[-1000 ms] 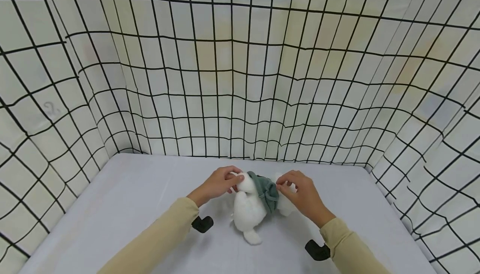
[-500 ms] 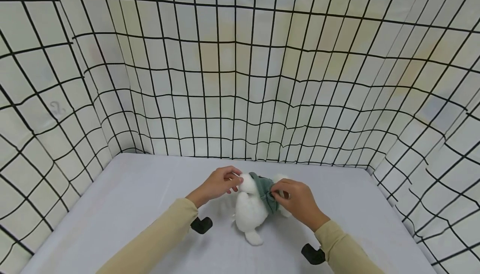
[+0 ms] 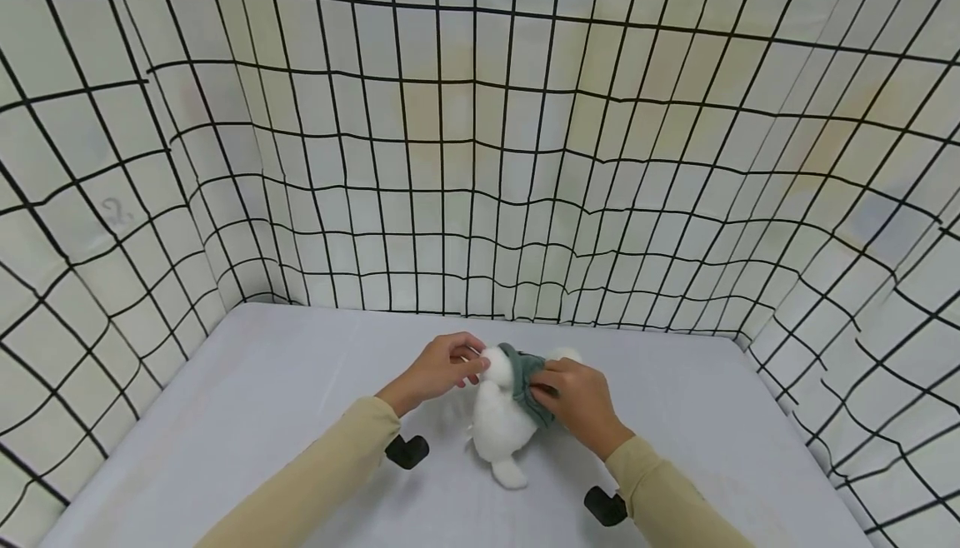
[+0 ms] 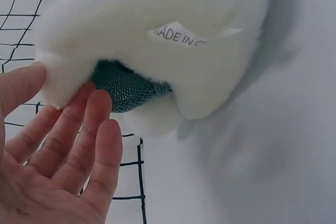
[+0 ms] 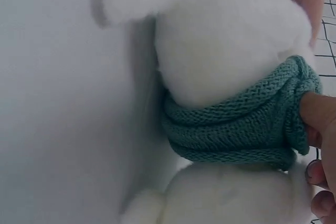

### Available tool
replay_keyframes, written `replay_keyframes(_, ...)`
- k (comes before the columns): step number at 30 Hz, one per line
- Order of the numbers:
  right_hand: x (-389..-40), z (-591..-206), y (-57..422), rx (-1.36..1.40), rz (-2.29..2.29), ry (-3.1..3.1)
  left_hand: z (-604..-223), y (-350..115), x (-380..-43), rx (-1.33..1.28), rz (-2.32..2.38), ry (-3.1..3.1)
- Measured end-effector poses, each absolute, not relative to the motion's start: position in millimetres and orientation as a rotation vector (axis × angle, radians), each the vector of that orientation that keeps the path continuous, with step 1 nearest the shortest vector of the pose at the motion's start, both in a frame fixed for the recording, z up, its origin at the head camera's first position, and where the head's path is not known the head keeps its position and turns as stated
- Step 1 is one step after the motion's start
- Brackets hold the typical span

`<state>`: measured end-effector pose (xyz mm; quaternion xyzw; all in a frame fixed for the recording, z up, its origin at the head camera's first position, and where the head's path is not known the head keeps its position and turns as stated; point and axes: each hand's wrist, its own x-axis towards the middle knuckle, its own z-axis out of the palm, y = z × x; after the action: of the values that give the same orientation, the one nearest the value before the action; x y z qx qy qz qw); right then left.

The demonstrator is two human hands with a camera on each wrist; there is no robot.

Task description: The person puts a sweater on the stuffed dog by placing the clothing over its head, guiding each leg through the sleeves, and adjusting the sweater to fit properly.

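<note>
White walls, three in view and ruled with thin black grid lines, enclose a single smooth, white-topped table, as a person in two beige long sleeves works with both hands. At left, one sleeve ends in a gathered cuff, a small angular black fitting just beside it. One left hand holds a pale, furry lobe between its thumb and fingertips, the fingers slightly fanned in the left wrist view. The lobe belongs to the one soft, fluffy white plush toy, which lies between the hands near the table's middle, its rounded body ending in a stubby, limb-like tip on the person's side. One white printed tag, reading "MADE IN" before the lettering is cut off, sticks out of the fur. Around the toy goes one teal-green knitted band, ribbed in texture and bunched into rolled folds. To its right, one right hand pinches the knit's edge with thumb and finger, the remaining fingers curled. A second black fitting and the second sleeve complete the right side.
</note>
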<state>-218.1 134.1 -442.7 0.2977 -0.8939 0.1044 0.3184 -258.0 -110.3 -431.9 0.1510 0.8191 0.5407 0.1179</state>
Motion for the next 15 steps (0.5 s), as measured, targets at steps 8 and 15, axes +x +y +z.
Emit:
replay_keyframes(8,-222,-449,128,0.706,0.327,-2.288,-438,-109,-259,0.53,1.597,2.335)
replay_keyframes(15,-224,-446,121,0.664,0.336,-2.333,-436,-102,-260,0.528,1.639,2.348)
